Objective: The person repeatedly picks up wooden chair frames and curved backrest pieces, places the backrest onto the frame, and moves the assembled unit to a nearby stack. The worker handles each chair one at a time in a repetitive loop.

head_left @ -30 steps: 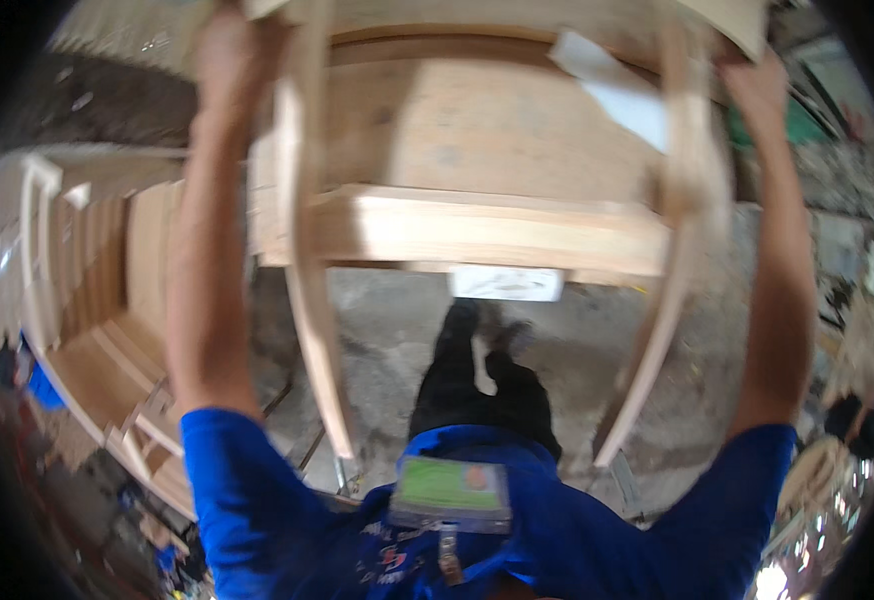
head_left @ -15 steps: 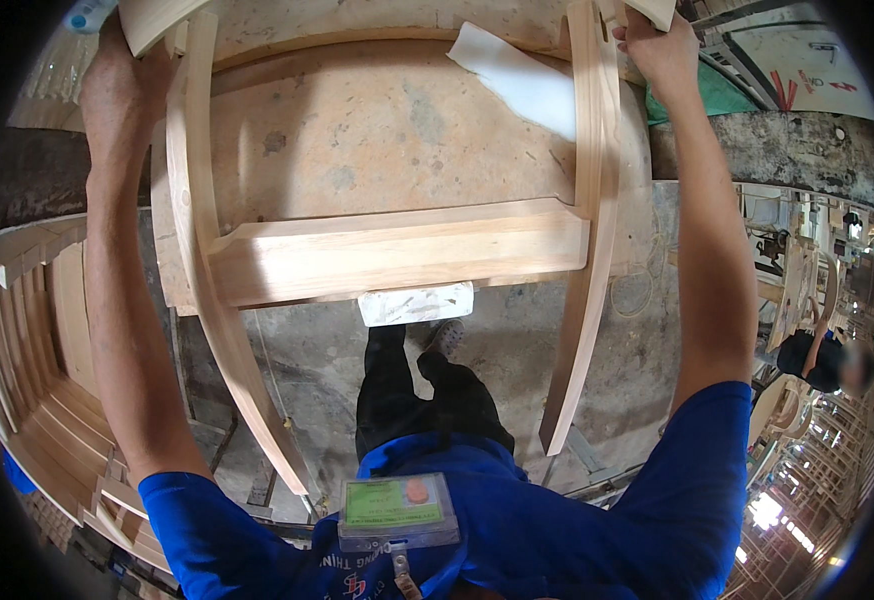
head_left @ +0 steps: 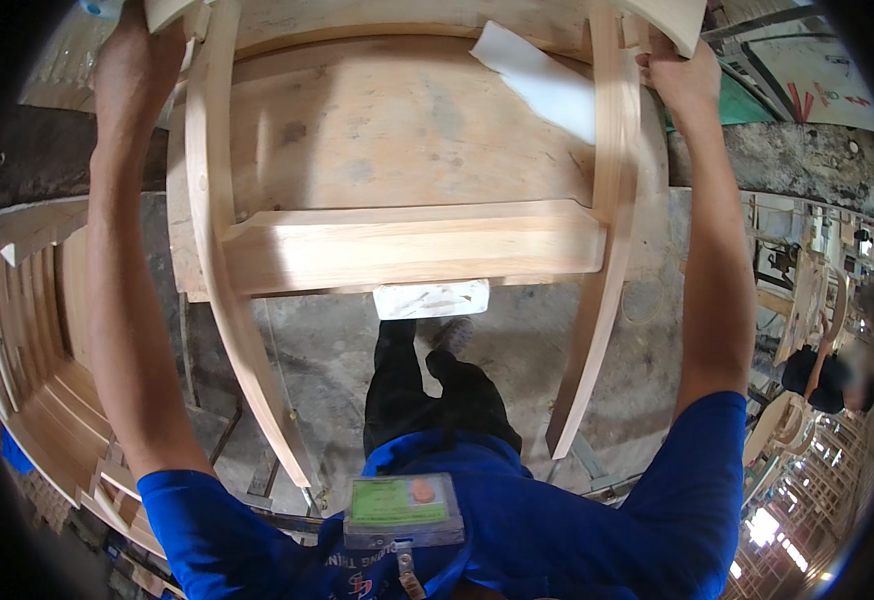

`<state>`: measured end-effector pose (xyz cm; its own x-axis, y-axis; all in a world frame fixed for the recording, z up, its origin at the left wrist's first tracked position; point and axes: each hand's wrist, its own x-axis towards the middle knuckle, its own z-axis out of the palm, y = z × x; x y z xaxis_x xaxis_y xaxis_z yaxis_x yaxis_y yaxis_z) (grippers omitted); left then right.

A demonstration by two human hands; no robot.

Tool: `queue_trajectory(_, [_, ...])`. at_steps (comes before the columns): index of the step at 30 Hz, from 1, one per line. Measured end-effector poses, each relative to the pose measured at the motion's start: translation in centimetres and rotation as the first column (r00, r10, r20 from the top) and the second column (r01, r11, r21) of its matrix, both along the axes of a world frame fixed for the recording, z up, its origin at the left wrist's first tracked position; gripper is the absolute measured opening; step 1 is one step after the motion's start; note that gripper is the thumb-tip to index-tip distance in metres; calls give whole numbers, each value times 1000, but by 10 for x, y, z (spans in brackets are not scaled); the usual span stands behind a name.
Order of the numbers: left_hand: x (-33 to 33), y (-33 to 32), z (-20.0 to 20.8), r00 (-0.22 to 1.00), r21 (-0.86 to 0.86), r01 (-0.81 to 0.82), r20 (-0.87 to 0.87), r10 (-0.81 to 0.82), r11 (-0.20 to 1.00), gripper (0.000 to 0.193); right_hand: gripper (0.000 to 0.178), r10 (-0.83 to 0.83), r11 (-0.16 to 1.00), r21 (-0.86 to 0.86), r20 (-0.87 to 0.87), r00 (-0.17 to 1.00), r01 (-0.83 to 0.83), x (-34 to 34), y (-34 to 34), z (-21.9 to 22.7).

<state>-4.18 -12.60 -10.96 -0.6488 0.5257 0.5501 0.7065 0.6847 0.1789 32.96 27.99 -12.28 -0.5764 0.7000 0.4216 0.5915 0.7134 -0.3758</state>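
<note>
A pale wooden chair frame [head_left: 417, 245] lies over a worn plywood board, its two curved legs pointing toward me and a wide rail joining them. My left hand [head_left: 139, 62] is closed on the frame's far left corner, beneath a curved wooden end piece [head_left: 169, 10]; most of its fingers are hidden. At the far right corner, my right hand [head_left: 685, 82] grips the frame under the matching curved end piece [head_left: 679, 18], its fingers curled in beside the post. Both arms are stretched out far in front of me.
The plywood board [head_left: 357, 120] carries a white sheet [head_left: 542, 80] near the right post. A white block [head_left: 432, 298] sits at its near edge. Slatted wooden furniture [head_left: 42, 340] stands at the left. Another person [head_left: 827, 378] is farther off at the right, among wooden parts.
The whole scene sits slightly farther right in the picture, board and chair frame alike. Both hands keep their hold on the frame.
</note>
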Motion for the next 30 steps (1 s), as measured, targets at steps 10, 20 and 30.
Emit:
queue_trajectory(10, [24, 11, 29, 998, 40, 62, 26, -63, 997, 46, 59, -55, 952, -290, 142, 988, 94, 3, 27, 31])
queue_trajectory(20, [34, 13, 30, 992, 67, 105, 66, -109, 992, 46, 43, 36, 968, -248, 32, 999, -27, 0, 16, 27])
queue_trajectory(30, [25, 11, 39, 984, -20, 168, 69, -166, 986, 42, 39, -11, 956, -290, 112, 994, 43, 14, 12, 17])
